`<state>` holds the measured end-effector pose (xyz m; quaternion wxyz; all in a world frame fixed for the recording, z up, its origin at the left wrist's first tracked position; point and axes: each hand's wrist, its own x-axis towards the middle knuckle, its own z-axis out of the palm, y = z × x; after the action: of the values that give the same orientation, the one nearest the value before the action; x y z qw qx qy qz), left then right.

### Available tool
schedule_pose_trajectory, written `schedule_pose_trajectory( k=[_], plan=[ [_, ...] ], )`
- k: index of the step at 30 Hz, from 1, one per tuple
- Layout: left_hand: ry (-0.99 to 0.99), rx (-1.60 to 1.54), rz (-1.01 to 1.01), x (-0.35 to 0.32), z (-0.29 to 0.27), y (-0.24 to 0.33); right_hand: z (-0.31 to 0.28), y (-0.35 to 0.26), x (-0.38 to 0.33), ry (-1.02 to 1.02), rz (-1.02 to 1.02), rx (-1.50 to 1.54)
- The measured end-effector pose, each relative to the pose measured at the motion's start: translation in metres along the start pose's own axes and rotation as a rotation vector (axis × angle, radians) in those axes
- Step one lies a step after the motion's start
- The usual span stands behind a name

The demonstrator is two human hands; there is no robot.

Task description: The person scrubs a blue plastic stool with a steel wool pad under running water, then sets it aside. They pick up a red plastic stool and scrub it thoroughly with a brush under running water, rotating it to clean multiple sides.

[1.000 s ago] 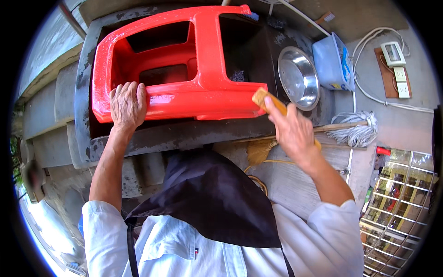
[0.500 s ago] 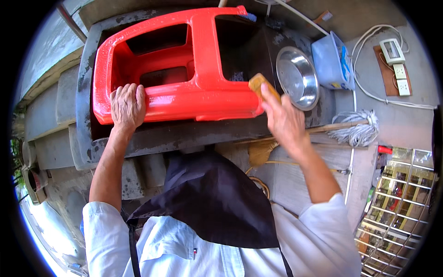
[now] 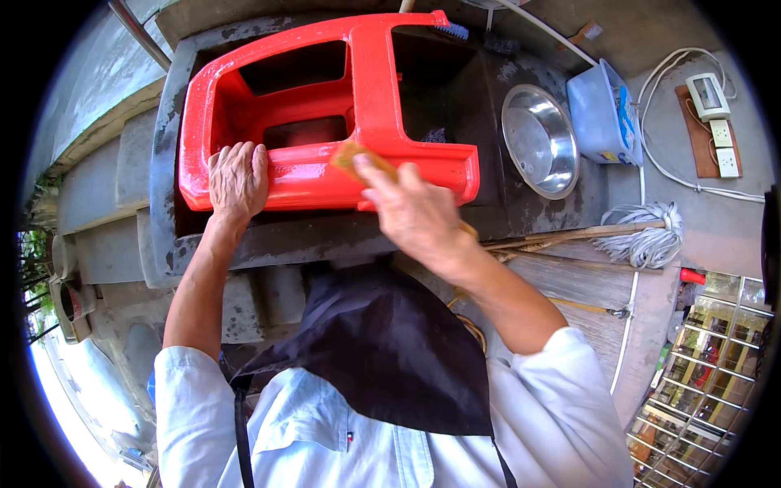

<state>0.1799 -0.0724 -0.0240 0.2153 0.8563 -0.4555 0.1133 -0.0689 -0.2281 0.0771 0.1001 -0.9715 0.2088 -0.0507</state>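
A large wet red plastic shell [image 3: 372,89] with window-like openings, resembling a toy car cab, lies across a dark stone sink [image 3: 168,163]. My left hand [image 3: 237,180] is hooked over its near left edge, fingers closed on the rim. Against the shell's near side, my right hand [image 3: 415,211] grips a yellow-brown block-shaped scrubbing brush [image 3: 351,159]. Its bristles are hidden, and the hand is slightly blurred.
Right of the shell sits a round metal basin [image 3: 540,142], with a translucent plastic bin [image 3: 598,114] beyond it. A grey string mop [image 3: 647,234] leans near the sink's right front. Wall sockets [image 3: 723,146] with white cable and a metal rack [image 3: 704,382] are farther right.
My right hand has swept the brush leftward along the shell's near side, from its right end toward the middle. The left hand keeps its hold on the rim. The whole view has shifted slightly.
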Motion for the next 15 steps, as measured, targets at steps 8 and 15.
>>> schedule_pose_trajectory(
  k=[8, 15],
  plan=[
    [0.003, 0.002, -0.012, 0.002, -0.006, 0.006, -0.067, 0.078, -0.057, -0.114, 0.253, -0.075],
    [-0.043, 0.004, -0.011, 0.000, -0.003, 0.002, -0.013, -0.014, 0.024, -0.174, -0.120, -0.048]
  ],
)
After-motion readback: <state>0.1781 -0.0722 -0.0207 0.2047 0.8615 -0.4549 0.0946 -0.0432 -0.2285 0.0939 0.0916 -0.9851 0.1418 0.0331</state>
